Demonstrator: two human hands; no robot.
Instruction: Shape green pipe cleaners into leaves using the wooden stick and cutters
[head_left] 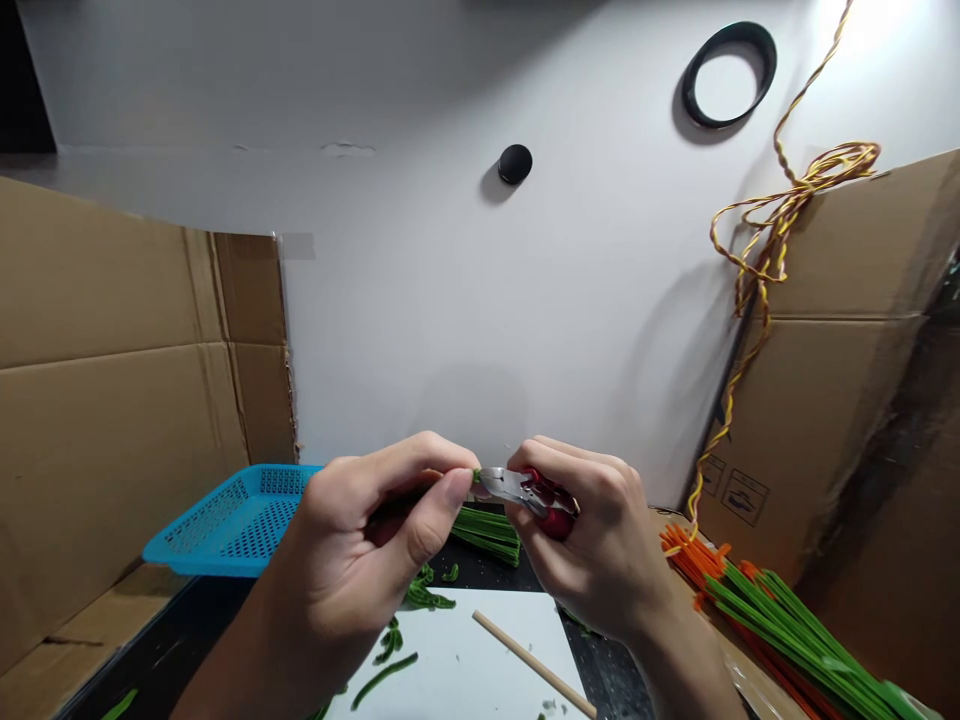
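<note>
My right hand (pixel 592 530) is wrapped round red-handled pliers (pixel 510 484), whose metal jaws point left. Thumb and forefinger of my left hand (pixel 382 530) are pinched on a small green fuzzy piece (pixel 476 476) right at the jaw tips; most of that piece is hidden by the fingers. Below the hands lies a white sheet (pixel 465 660) with a wooden stick (pixel 532 664) across it. Curled green fuzzy pieces (pixel 390 640) and a short green stem (pixel 384 680) rest on its left part. Behind the hands is a bundle of green stems (pixel 487 533).
A blue perforated basket (pixel 202 520) stands at the left beside a cardboard wall (pixel 105 400). Orange stems (pixel 697 556) and green stems (pixel 802 630) lie at the right, near a hanging twisted yellow cord (pixel 731 400) and another cardboard panel (pixel 840 380).
</note>
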